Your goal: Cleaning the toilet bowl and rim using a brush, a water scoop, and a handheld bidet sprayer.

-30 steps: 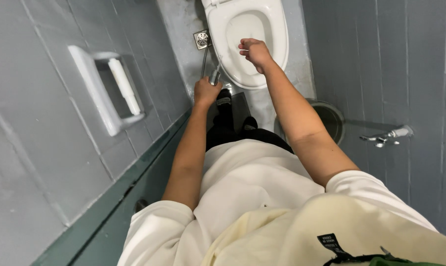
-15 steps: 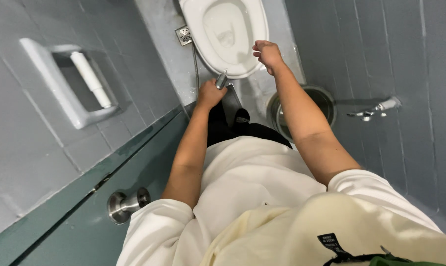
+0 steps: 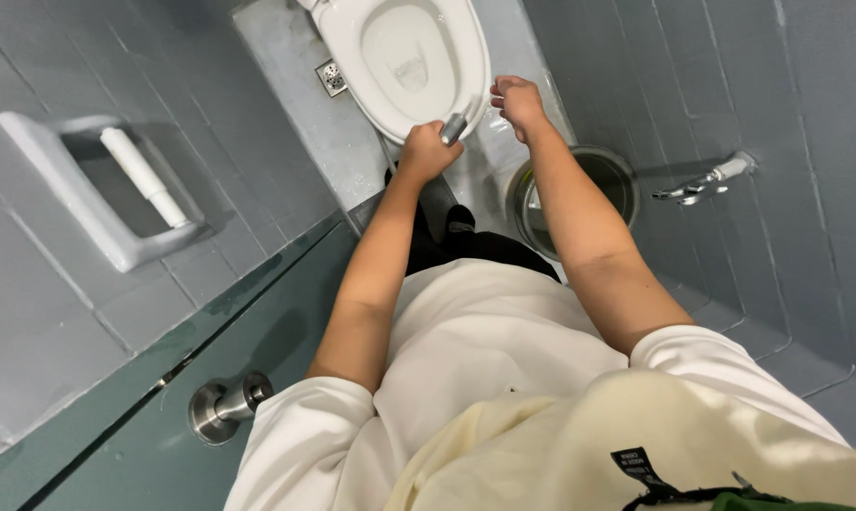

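A white toilet bowl (image 3: pixel 349 57) stands on the grey floor at the top of the head view. My left hand (image 3: pixel 426 151) is closed around a metal spray nozzle (image 3: pixel 454 127), held at the bowl's near rim and aimed toward the bowl. My right hand (image 3: pixel 519 100) hovers just right of the rim with its fingers curled; whether it holds anything is not visible. Both forearms reach forward over my white shirt.
A round metal bin (image 3: pixel 606 182) sits on the floor under my right arm. A wall tap (image 3: pixel 704 184) sticks out on the right. A paper-roll holder (image 3: pixel 106 194) hangs on the left tiled wall. A green door with a metal knob (image 3: pixel 225 405) is lower left. A floor drain (image 3: pixel 331 78) lies beside the bowl.
The view has tilted, so the bowl sits further left and the door knob is fully visible. Both hands stay at the bowl's near rim, left still gripping the nozzle.
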